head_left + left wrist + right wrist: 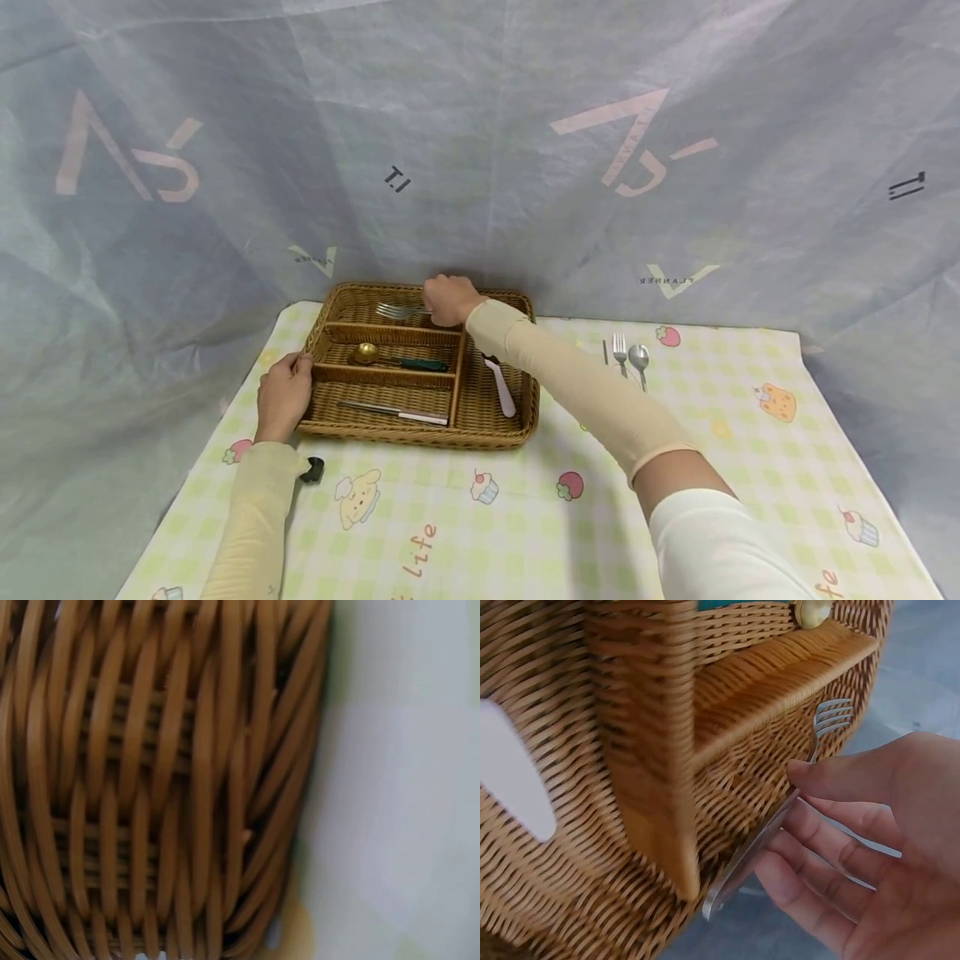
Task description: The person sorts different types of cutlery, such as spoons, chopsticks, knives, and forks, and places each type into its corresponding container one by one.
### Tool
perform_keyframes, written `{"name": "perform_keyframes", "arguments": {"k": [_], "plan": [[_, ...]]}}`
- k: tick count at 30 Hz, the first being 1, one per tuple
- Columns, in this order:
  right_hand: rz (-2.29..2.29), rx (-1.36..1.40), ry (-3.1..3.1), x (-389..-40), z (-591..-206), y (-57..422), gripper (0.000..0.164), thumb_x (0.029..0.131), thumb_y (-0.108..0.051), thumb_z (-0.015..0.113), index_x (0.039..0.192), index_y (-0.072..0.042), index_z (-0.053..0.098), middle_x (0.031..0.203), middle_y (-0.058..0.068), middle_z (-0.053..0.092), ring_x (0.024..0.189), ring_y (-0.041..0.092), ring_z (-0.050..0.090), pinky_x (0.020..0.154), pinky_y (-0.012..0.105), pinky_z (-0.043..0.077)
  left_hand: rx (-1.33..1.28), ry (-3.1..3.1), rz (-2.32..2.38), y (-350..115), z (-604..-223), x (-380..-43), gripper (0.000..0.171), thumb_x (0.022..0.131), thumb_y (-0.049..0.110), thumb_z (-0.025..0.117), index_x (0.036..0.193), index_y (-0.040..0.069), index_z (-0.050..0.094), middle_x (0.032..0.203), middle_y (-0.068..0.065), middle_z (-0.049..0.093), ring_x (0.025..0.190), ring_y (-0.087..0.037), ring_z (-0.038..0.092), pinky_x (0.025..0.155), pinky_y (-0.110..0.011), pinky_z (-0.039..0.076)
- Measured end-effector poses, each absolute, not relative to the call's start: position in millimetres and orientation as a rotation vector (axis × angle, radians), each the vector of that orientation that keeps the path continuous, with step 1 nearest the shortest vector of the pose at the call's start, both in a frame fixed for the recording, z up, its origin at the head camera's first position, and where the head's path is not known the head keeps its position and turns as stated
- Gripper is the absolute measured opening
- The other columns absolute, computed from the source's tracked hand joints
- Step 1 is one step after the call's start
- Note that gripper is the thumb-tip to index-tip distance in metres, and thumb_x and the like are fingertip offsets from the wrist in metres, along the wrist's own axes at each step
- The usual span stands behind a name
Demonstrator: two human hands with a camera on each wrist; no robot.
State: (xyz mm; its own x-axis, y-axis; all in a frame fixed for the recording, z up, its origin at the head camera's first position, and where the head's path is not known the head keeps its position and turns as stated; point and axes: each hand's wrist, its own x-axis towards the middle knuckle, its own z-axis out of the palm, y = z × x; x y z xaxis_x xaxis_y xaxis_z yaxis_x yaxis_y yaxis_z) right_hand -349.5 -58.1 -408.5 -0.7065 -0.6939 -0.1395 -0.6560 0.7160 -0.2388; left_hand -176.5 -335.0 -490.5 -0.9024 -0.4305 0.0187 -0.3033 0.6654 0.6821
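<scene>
My right hand (450,301) reaches over the back-left compartment of a brown wicker cutlery tray (420,441). It pinches a silver fork (742,862) by the handle, between thumb and fingers. The tines point left, low in that compartment. At the tray's left side, my left hand (285,396) grips the rim, fingertips over the edge. Only woven wicker wall (135,750) fills most of the left wrist view. In the middle compartment lies a gold spoon (366,354) with a green handle. A white-handled utensil (423,417) is in the front one, and another (501,387) in the right one.
Right of the tray, another fork (619,346) and a silver spoon (639,358) lie on the checked tablecloth (525,533), partly behind my right forearm. A thin dark utensil tip (605,352) shows beside them. A grey curtain (480,167) hangs right behind the tray.
</scene>
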Motion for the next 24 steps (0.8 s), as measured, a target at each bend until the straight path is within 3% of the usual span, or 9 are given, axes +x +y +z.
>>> {"name": "perform_keyframes", "arguments": {"k": [6, 13, 16, 20, 24], "plan": [[-0.225, -1.056, 2.679, -351.9, -409.4, -80.8, 0.047, 0.105, -0.003, 0.060, 0.073, -0.019, 0.030, 0.068, -0.003, 0.023, 0.064, 0.014, 0.021, 0.063, 0.033, 0.028, 0.589, -2.703, -1.067, -335.1, -489.8, -175.5, 0.060, 0.117, 0.042, 0.035, 0.154, 0.000, 0.056, 0.068, -0.009, 0.050, 0.053, -0.027, 0.039, 0.059, -0.044, 0.036], [-0.181, -1.049, 2.685, -357.3, -421.6, -102.8, 0.030, 0.107, -0.009, 0.062, 0.079, -0.018, 0.056, 0.078, -0.002, 0.058, 0.066, 0.012, 0.045, 0.064, 0.031, 0.040, 0.571, -2.709, -1.069, -336.2, -487.6, -175.0, 0.062, 0.117, 0.044, 0.034, 0.153, -0.001, 0.056, 0.069, -0.009, 0.050, 0.054, -0.027, 0.040, 0.062, -0.043, 0.036], [-0.176, -1.034, 2.678, -357.8, -425.0, -108.8, 0.036, 0.109, -0.010, 0.059, 0.075, -0.017, 0.052, 0.072, -0.001, 0.052, 0.062, 0.012, 0.040, 0.062, 0.031, 0.038, 0.574, -2.709, -1.076, -336.4, -488.2, -175.3, 0.061, 0.117, 0.044, 0.034, 0.153, -0.001, 0.056, 0.067, -0.008, 0.048, 0.053, -0.027, 0.039, 0.060, -0.043, 0.036], [-0.156, -1.009, 2.667, -358.8, -428.9, -113.4, 0.046, 0.111, -0.010, 0.054, 0.068, -0.018, 0.039, 0.062, -0.001, 0.032, 0.056, 0.012, 0.027, 0.057, 0.030, 0.032, 0.583, -2.703, -1.069, -335.5, -488.5, -176.2, 0.060, 0.117, 0.043, 0.035, 0.152, -0.001, 0.057, 0.069, -0.008, 0.050, 0.054, -0.027, 0.041, 0.060, -0.043, 0.036], [-0.130, -0.980, 2.652, -361.5, -437.0, -116.3, 0.046, 0.112, -0.012, 0.051, 0.068, -0.018, 0.040, 0.059, -0.002, 0.030, 0.054, 0.012, 0.026, 0.054, 0.030, 0.032, 0.589, -2.702, -1.070, -335.4, -489.6, -176.8, 0.060, 0.117, 0.042, 0.035, 0.154, 0.000, 0.056, 0.070, -0.009, 0.053, 0.054, -0.027, 0.042, 0.059, -0.043, 0.036]]}}
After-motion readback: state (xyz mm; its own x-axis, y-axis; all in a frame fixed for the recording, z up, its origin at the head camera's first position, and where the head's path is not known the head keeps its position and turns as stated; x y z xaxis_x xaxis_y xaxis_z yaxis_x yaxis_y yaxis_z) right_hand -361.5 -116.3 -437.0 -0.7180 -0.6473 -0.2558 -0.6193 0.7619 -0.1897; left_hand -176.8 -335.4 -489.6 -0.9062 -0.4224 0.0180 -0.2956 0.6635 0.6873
